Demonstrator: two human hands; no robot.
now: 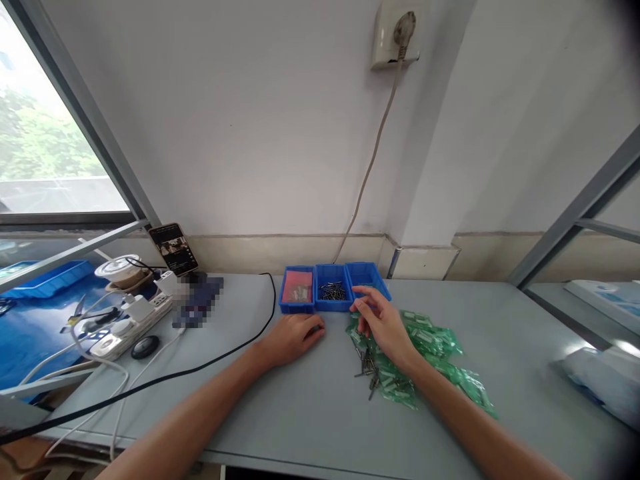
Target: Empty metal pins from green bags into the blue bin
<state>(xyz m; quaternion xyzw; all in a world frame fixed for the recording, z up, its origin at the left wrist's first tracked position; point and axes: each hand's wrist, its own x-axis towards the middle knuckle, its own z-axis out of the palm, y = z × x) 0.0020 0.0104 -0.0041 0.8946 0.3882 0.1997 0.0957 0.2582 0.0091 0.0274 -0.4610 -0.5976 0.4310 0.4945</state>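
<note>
My left hand (296,338) rests on the grey table just in front of the blue bins, its fingers curled in; whatever they may hold is hidden. Over green plastic bags (431,337) hovers my right hand (384,325), fingers bent and apart, with nothing visible between them. Its fingertips are close to the front edge of the right blue bin (369,275). Dark screws (333,291) lie in the middle bin. The left bin holds a reddish sheet (295,283) with small pale pieces on it. Several loose metal pins or screws (369,365) lie beside the bags.
A black cable (200,367) crosses the table's left side. Nearby are a power strip (131,327), a black mouse (145,347) and a propped phone (174,249). A wall socket (387,40) is above; a plastic-wrapped item (603,377) sits at the right.
</note>
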